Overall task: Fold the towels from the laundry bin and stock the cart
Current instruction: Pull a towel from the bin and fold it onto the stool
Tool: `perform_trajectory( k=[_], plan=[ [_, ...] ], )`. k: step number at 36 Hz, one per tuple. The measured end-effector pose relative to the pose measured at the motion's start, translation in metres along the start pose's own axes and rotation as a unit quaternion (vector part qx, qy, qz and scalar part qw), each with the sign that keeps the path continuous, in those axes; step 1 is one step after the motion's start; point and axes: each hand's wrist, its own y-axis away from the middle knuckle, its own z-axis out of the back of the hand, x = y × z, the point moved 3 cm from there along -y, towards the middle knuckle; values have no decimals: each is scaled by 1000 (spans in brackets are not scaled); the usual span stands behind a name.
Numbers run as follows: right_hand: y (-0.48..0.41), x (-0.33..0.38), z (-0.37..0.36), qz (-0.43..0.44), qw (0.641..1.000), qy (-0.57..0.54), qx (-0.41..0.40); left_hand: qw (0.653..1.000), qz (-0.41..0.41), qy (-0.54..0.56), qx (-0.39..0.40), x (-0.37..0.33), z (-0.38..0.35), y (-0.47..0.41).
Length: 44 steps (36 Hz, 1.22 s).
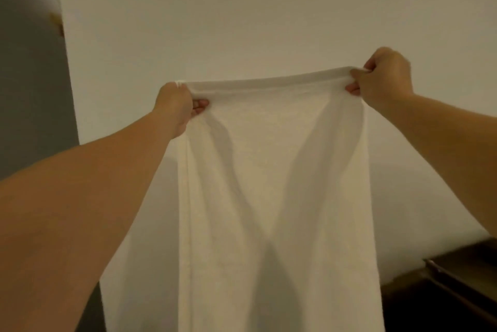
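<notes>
A white towel (pixel 274 183) hangs stretched out in front of me, its top edge held taut and level and its length falling past the bottom of the frame. My left hand (pixel 174 105) grips the top left corner. My right hand (pixel 384 76) pinches the top right corner, a little higher than the left. Both arms are extended forward. The laundry bin and the cart are out of sight.
A plain white wall (pixel 242 9) fills the background behind the towel. Its corner edge runs down the left side, with a dark grey area (pixel 27 89) beyond it. A dark wooden piece of furniture (pixel 457 283) shows at the lower right.
</notes>
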Motion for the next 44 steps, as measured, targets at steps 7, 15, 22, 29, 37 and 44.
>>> perform_trajectory(
  k=[7,15,22,29,37,44],
  plan=[
    [26,-79,-70,-56,995,65,46,998,61,-11,7,110,16,-22],
    [73,-143,-96,-124,987,72,79,993,112,-43,5,183,38,1],
    [134,-175,-72,-162,976,75,122,984,159,-76,-4,212,55,74],
    [196,-175,-17,-168,967,85,172,979,177,-95,-34,196,69,170],
    [267,-147,56,-168,960,79,208,971,206,-105,-59,162,96,284],
    [346,-145,116,-203,944,67,249,960,244,-123,-62,159,118,394]
  ],
)
